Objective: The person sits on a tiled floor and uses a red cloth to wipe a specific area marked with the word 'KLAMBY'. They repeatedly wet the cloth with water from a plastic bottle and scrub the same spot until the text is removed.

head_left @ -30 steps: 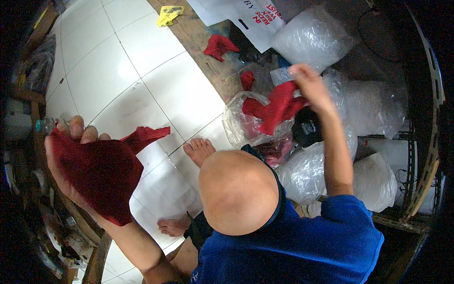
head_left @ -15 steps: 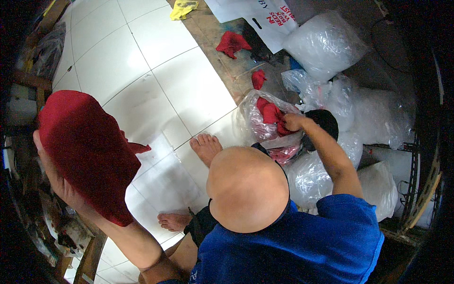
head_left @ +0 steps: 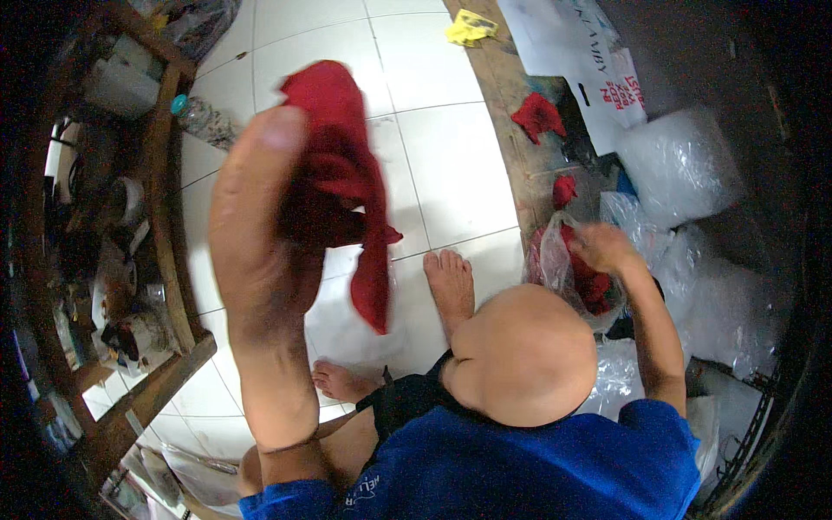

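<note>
Raised close on the left, my left hand (head_left: pixel 260 208) is closed around a red cloth (head_left: pixel 334 113), whose loose end hangs down past the fingers. Part of the grip is hidden by the cloth. At the right, my right hand (head_left: pixel 605 246) has curled fingers at the mouth of a clear plastic bag (head_left: pixel 555 260). More red cloth pieces (head_left: pixel 596 290) lie inside that bag. The right fingertips are blurred, and whether they pinch cloth or the bag's rim does not show.
Two red scraps, one larger (head_left: pixel 539 118) and one small (head_left: pixel 564 191), lie beyond the bag near a yellow cloth (head_left: pixel 471 29). Stuffed clear bags (head_left: pixel 680 165) pile up at right. A wooden rack (head_left: pixel 169 217) stands left, beside a plastic bottle (head_left: pixel 204 121). My bare feet rest on white tiles.
My left hand has moved right and turned, so the red cloth now hangs rather than spreading over the hand. The right hand has shifted slightly at the bag's mouth. The view has swung left.
</note>
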Available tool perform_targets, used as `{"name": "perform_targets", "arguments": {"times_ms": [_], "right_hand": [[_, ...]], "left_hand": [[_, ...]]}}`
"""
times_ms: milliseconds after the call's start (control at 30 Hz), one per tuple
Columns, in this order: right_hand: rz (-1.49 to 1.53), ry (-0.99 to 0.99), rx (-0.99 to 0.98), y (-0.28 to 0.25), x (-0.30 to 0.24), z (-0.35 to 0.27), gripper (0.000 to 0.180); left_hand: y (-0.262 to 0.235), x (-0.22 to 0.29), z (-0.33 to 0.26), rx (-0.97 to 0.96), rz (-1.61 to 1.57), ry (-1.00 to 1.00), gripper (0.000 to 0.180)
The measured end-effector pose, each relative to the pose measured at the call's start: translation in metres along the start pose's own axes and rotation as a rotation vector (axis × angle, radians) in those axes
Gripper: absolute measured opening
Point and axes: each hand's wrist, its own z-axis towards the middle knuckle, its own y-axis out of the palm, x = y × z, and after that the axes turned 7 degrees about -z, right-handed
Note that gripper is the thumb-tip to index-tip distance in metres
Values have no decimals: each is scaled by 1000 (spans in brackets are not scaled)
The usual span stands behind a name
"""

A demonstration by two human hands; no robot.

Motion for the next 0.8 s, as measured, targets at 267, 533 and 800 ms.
{"name": "perform_targets", "arguments": {"times_ms": [267, 533, 800], "right_hand": [[1198, -1242, 470, -158, -161, -51, 56], [1668, -1417, 513, -219, -158, -80, 41], [1445, -1042, 583, -246, -268, -95, 43]], "left_hand": [[5, 20, -5, -393, 500, -68, 26], [-55, 79, -7, -377, 1342, 213, 23], [-169, 87, -60, 240, 526, -41, 38]]}}
